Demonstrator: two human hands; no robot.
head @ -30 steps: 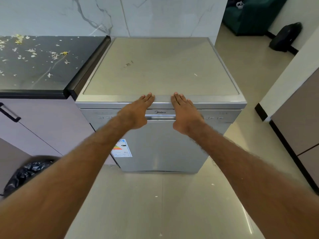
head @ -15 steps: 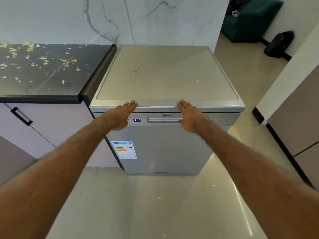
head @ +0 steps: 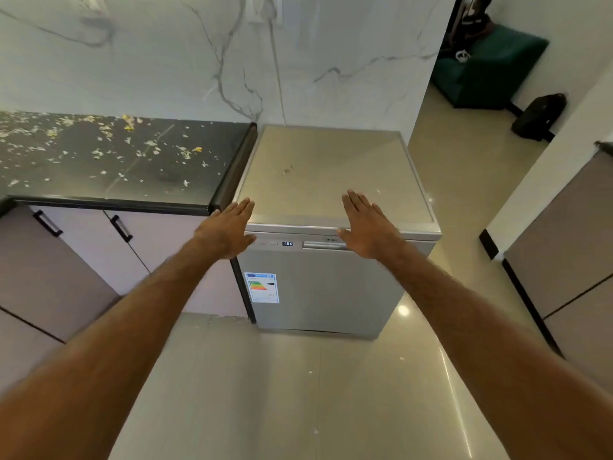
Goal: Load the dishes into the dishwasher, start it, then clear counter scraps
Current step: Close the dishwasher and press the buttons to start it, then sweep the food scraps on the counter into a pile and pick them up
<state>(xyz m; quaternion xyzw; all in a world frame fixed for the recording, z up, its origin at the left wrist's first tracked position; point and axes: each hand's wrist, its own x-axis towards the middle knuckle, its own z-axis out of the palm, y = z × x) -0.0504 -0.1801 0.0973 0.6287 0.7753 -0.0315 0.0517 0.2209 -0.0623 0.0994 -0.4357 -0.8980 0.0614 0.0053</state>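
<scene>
We hold both hands out flat over the front edge of the dishwasher (head: 325, 293). Our left hand (head: 229, 232) is near its left corner. Our right hand (head: 368, 227) is over the right end of the handle (head: 320, 246). All the fingers (head: 244, 207) are straight and close together, and they hold nothing. We cannot tell if the hands touch the top. The dishwasher stands on the floor (head: 298, 393) with its door closed, right beside the dark counter (head: 139, 180). Its little screen (head: 287, 243) shows 1:30. Small white and yellow scraps (head: 129, 122) lie all over the counter. A colored sticker (head: 262, 287) is on the door.
</scene>
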